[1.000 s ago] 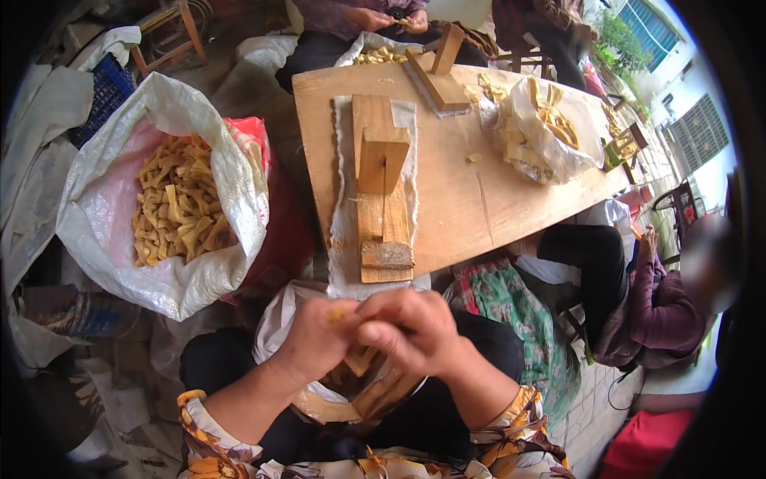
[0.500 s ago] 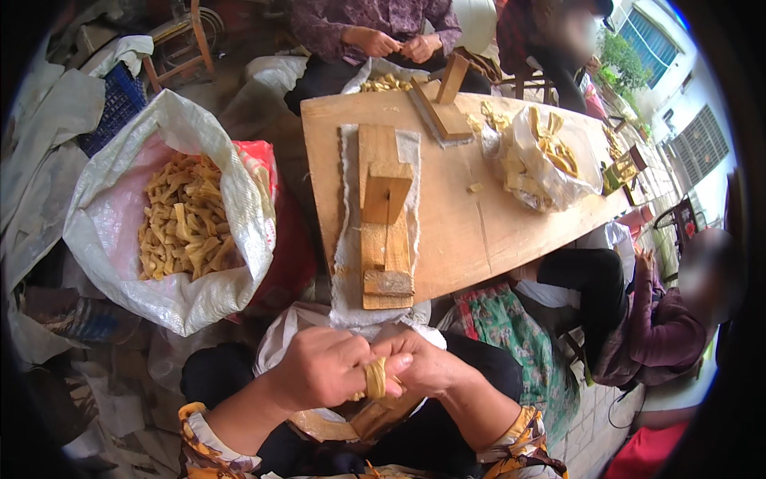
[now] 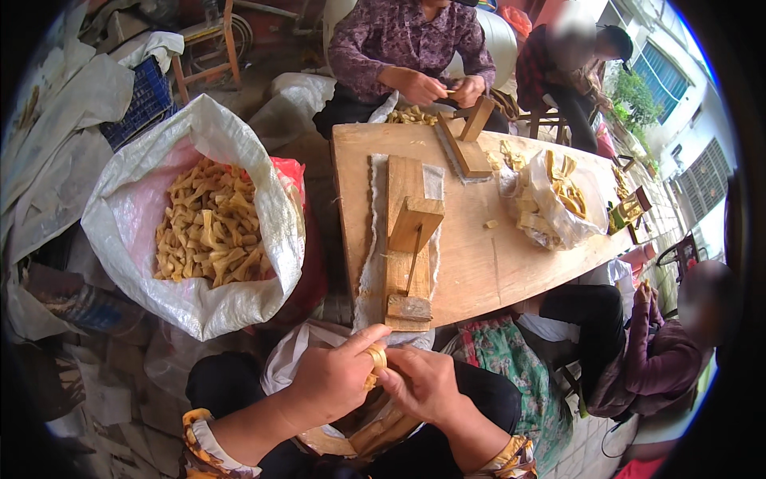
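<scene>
Over my lap both hands are close together, working on a yellow-tan strip (image 3: 377, 359) that is wound into a small band. My left hand (image 3: 333, 382) grips it from the left, fingers curled and thumb side up. From the other side my right hand (image 3: 423, 383) pinches it between thumb and fingers. Part of the strip is hidden by the fingers. Just beyond them, a wooden stand (image 3: 407, 275) with an upright block and a thin rod lies on a grey cloth (image 3: 371, 271). Below my hands a pale, open-topped container (image 3: 375, 431) shows in part.
A large white woven sack (image 3: 120, 191) at left holds many knotted tan pieces (image 3: 211, 231). On the wooden table (image 3: 479, 279) are a second wooden stand (image 3: 467, 152) and a clear plastic bag (image 3: 546, 227) of yellow strips. Other people sit across the table and at right.
The view has shifted, so the table and sack appear lower and further right. My hands still hold the strip; my left thumb now points up and my right fingers have turned around the band.
</scene>
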The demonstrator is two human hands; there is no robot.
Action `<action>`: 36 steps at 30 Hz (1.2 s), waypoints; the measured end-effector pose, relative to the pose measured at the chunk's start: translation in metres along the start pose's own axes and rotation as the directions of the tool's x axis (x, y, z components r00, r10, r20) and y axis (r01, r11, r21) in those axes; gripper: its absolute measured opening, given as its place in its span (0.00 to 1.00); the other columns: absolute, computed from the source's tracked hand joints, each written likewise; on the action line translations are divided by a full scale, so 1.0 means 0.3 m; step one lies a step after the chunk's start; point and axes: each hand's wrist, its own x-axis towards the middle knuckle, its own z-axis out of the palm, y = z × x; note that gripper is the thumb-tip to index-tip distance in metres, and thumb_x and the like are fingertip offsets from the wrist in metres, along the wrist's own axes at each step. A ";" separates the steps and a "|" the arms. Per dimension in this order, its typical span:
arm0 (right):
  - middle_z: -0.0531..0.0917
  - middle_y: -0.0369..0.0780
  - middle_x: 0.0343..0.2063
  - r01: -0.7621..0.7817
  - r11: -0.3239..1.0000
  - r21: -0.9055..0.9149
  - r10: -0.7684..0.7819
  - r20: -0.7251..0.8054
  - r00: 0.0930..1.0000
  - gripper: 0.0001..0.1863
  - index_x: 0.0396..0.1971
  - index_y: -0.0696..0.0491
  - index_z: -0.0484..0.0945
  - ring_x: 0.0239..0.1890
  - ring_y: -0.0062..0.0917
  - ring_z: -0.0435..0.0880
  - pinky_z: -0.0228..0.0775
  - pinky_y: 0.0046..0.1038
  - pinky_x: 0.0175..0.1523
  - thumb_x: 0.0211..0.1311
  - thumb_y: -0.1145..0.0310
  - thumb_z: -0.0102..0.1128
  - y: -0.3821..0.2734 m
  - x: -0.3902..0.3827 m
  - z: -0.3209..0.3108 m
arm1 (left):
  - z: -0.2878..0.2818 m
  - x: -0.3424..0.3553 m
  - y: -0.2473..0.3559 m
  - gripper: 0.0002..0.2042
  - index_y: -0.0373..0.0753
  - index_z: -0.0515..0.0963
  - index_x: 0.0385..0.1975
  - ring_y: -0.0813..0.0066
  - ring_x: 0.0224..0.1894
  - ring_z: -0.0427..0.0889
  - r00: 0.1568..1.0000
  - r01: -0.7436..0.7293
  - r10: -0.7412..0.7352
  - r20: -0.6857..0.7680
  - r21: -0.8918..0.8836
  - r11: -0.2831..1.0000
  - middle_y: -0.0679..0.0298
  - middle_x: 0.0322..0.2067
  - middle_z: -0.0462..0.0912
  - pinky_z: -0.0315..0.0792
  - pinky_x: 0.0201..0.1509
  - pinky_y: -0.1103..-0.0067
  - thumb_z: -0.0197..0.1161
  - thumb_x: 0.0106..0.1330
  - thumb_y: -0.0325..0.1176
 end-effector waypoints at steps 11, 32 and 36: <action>0.70 0.31 0.16 -0.735 0.293 0.611 0.445 0.594 0.671 0.27 0.27 0.57 0.77 0.19 0.14 0.61 0.53 0.18 0.25 0.73 0.48 0.42 -0.024 -0.015 -0.015 | -0.075 0.016 -0.034 0.05 0.29 0.79 0.29 0.69 0.32 0.83 0.974 -0.041 -0.097 -0.203 -0.586 0.809 0.51 0.38 0.82 0.77 0.36 0.81 0.63 0.61 0.25; 0.75 0.29 0.19 -0.652 0.345 0.675 0.660 0.320 0.680 0.14 0.27 0.58 0.81 0.21 0.10 0.66 0.55 0.16 0.26 0.60 0.61 0.67 -0.008 -0.005 -0.073 | -0.026 -0.021 -0.063 0.04 0.36 0.75 0.31 0.85 0.24 0.75 0.839 0.356 -0.501 0.210 -0.910 0.214 0.66 0.22 0.78 0.68 0.25 0.87 0.62 0.62 0.28; 0.80 0.29 0.23 -0.423 0.739 0.524 0.550 -0.106 0.829 0.07 0.27 0.58 0.80 0.26 0.10 0.73 0.65 0.14 0.31 0.56 0.72 0.70 0.024 0.047 -0.097 | 0.008 0.065 -0.056 0.07 0.35 0.77 0.38 0.87 0.26 0.74 0.849 0.361 -0.511 0.133 -0.852 0.379 0.67 0.28 0.79 0.68 0.26 0.88 0.60 0.66 0.31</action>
